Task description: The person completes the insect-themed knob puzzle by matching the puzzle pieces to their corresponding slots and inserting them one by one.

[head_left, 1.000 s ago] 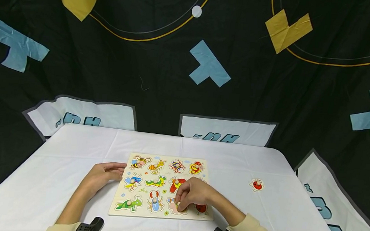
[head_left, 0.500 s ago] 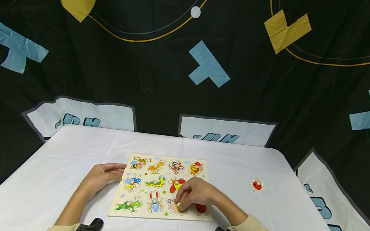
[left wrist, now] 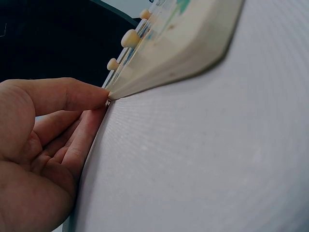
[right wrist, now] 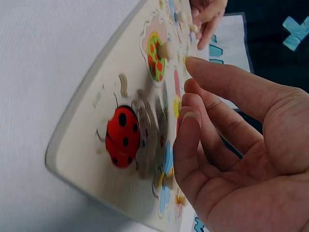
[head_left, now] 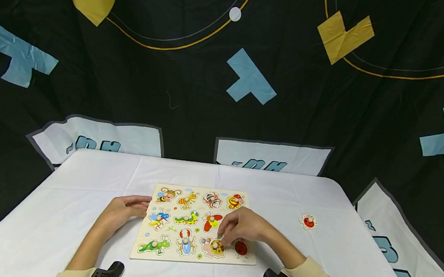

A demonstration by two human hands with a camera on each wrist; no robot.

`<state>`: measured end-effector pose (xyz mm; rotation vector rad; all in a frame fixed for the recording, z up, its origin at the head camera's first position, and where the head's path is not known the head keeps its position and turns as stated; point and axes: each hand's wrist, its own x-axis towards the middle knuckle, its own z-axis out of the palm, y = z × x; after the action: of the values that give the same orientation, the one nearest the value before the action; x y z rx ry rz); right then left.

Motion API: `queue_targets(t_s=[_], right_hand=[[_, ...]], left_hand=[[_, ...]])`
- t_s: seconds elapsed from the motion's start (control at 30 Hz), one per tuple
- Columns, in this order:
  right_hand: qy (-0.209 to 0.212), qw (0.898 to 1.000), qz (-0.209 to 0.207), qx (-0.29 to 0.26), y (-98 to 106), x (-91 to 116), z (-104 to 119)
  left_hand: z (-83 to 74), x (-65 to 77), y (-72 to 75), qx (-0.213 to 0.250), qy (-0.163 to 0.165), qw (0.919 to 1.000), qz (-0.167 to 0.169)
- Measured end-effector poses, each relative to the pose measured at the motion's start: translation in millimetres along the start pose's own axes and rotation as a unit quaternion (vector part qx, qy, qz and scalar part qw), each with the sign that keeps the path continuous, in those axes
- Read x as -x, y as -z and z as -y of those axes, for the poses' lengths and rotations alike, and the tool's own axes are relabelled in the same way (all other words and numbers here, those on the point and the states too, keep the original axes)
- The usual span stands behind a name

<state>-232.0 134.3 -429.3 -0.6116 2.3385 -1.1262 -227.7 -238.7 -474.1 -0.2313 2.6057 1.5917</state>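
A wooden peg puzzle board (head_left: 169, 257) with insect pieces lies flat on the table. My left hand (head_left: 120, 213) touches its left edge with the fingertips, also seen close up in the left wrist view. My right hand (head_left: 246, 226) hovers over the lower right of the board, fingers loosely bent and holding nothing. Just left of its fingertips, the snail piece (head_left: 217, 246) sits in its slot with its knob (right wrist: 166, 50) bare. A printed red ladybug (right wrist: 123, 136) without a knob shows at the board's lower right corner.
A loose red ladybug piece (head_left: 308, 222) with a knob lies on the white tablecloth (head_left: 280, 192) right of the board. Other knobbed pieces, such as the beetle (head_left: 185, 242) and grasshopper (head_left: 155, 245), sit in the board. A black curtain (head_left: 191, 122) hangs behind.
My right hand has let go of the snail piece's knob and moved slightly right and up. The snail piece stays in the board. The left hand has not visibly moved.
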Motion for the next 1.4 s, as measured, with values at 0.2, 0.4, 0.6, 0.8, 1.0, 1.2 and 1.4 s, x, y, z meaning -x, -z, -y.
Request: queue_targets(t_s=[0.2,0.4,0.6,0.8,1.0,1.2,1.4], right_hand=[[-0.004,1.000,-0.014,-0.018,10,5,-8],[0.008,0.999,-0.033,-0.043,23,11,-21],[-0.008,0.997,-0.067,-0.029,38,18,-32],[-0.019,0.994,-0.101,-0.023,54,25,-39],[-0.030,0.991,-0.121,-0.052,67,32,-41],[-0.030,0.988,-0.137,-0.066,79,40,-47],[-0.037,0.983,-0.161,-0.084,91,48,-59]], left_hand=[[-0.1,1.5,-1.7,0.006,0.007,1.0000,-0.002],[-0.4,0.1,-1.7,0.001,0.008,1.0000,-0.004],[-0.7,0.6,0.4,0.004,0.001,1.0000,0.001],[-1.3,1.9,1.7,0.005,-0.004,1.0000,0.003],[-1.2,1.7,1.5,0.006,0.000,1.0000,0.003],[-0.2,1.1,0.7,0.008,-0.003,1.0000,0.002],[0.6,0.9,0.2,0.003,-0.004,1.0000,-0.002]])
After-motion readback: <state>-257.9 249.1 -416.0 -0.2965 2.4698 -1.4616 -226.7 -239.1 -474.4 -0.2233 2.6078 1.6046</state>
